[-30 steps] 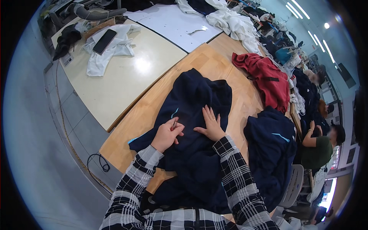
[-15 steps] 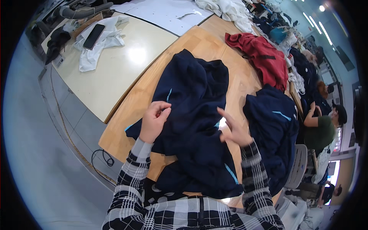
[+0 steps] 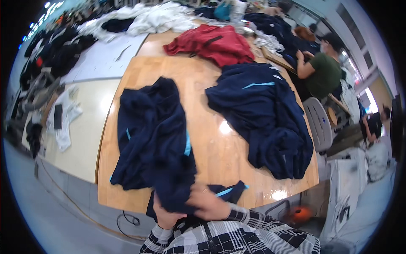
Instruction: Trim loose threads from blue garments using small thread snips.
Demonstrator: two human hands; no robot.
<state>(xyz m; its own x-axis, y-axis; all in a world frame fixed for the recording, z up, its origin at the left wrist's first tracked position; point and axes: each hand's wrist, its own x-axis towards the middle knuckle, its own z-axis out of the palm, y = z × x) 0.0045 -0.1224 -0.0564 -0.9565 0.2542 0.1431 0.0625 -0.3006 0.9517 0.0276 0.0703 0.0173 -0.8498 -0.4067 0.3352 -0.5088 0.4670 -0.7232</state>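
A navy garment (image 3: 148, 118) with light-blue strips lies rumpled on the left half of the wooden table, its near end hanging over the front edge. At that end my left hand (image 3: 167, 215) is closed on the cloth, thumb along it. My right hand (image 3: 207, 202), somewhat blurred, has curled fingers on the same cloth just to the right; the fingertips are partly hidden. A flap with a light-blue strip sticks out beyond the right hand. Another navy garment (image 3: 270, 114) lies in a heap on the right side, apart from both hands.
A red garment (image 3: 211, 44) lies at the table's far side, with white cloth (image 3: 160, 19) beyond it. On the cream table (image 3: 84, 122) at left, a phone (image 3: 58, 116) rests on white fabric. A chair (image 3: 318, 122) stands at right, near a person in a green shirt (image 3: 323, 72).
My view has swung to the right and takes in more of the table. Both hands, formerly raised apart over the garment, have come together at its near end and taken hold there.
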